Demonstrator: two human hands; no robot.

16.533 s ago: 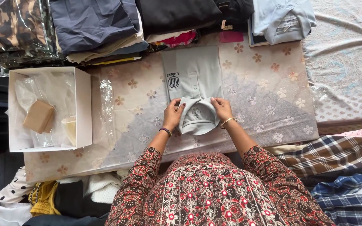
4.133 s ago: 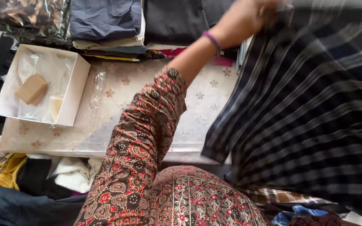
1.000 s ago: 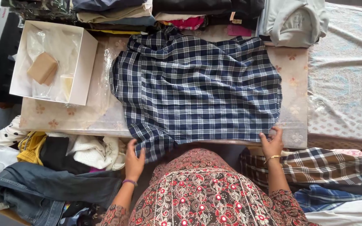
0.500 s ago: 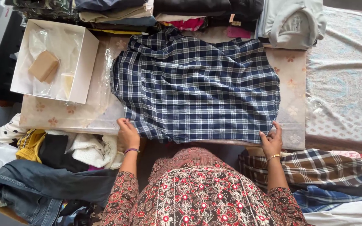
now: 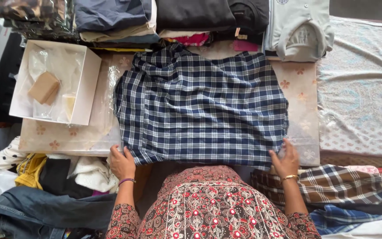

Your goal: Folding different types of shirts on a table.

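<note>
Navy-checked shirt [image 5: 202, 110], soft, light and limp, lies spread flat at table [image 5: 301, 84] centre, its near hem pinched at 7 o'clock by the left hand [image 5: 121, 162] and at 5 o'clock by the right hand [image 5: 284, 158], probably the best holds.

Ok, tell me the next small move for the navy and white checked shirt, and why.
Probably smooth the navy and white checked shirt flat: the left hand and right hand grip its near hem corners, and the cloth looks rumpled toward the far left.
</note>
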